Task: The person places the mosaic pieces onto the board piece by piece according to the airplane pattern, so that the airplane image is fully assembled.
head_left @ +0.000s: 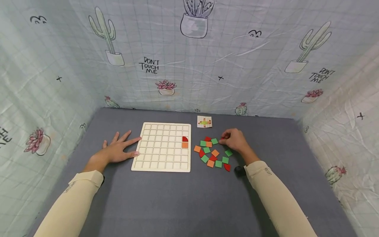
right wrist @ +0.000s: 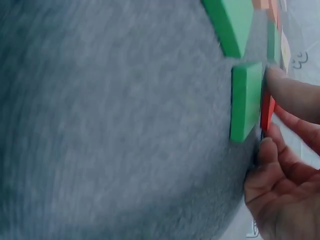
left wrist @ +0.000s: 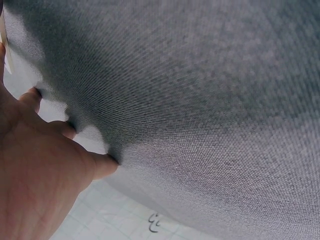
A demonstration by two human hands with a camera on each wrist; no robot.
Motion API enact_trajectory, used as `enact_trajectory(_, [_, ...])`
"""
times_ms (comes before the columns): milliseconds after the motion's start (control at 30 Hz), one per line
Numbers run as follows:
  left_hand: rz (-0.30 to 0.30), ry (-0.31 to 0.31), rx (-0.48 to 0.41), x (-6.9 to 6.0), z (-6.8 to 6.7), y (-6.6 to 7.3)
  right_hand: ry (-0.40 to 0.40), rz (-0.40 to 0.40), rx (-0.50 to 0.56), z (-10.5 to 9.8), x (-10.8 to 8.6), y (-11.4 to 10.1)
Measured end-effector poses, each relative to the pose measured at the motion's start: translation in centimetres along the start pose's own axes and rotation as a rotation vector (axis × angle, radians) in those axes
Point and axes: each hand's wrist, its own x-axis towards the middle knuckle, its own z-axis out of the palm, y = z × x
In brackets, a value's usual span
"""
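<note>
A cream grid board [head_left: 163, 148] lies on the grey table, with a red quarter-round piece [head_left: 185, 139] directly above an orange square [head_left: 185, 145] in its right-hand part. My left hand [head_left: 119, 149] is spread flat, thumb and index finger touching the board's left edge; the left wrist view shows the hand [left wrist: 45, 165] with fingertips on the cloth. At the right of the loose pieces, my right hand [head_left: 235, 140] pinches a red piece [right wrist: 267, 107] between thumb and fingers, low over the table. In the right wrist view a green piece [right wrist: 245, 100] lies beside that hand [right wrist: 285, 175].
Loose green squares [head_left: 218, 164], orange squares [head_left: 211, 163] and red quarter-rounds [head_left: 227, 167] lie scattered right of the board. A small pattern card [head_left: 204, 121] lies behind them. A black object [head_left: 239, 171] is by the right cuff. Printed cloth [head_left: 192, 65] hangs around the table.
</note>
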Motion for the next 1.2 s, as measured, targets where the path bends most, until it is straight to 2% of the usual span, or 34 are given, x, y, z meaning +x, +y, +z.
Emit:
enact_trajectory(133, [-0.005, 0.002, 0.008, 0.0, 0.1, -0.1, -0.024, -0.059, -0.023, -0.2, -0.1, 0.3])
enact_trajectory(433, [-0.003, -0.002, 0.001, -0.1, 0.0, -0.1, -0.048, -0.058, -0.040, -0.6, 0.1, 0.9])
enact_trajectory(800, [-0.004, 0.000, -0.011, -0.1, 0.0, 0.3, -0.084, -0.195, -0.094, -0.8, 0.3, 1.2])
enact_trajectory(1200, [-0.012, -0.004, -0.006, -0.1, -0.1, 0.3, -0.073, -0.313, -0.008, -0.6, -0.1, 0.1])
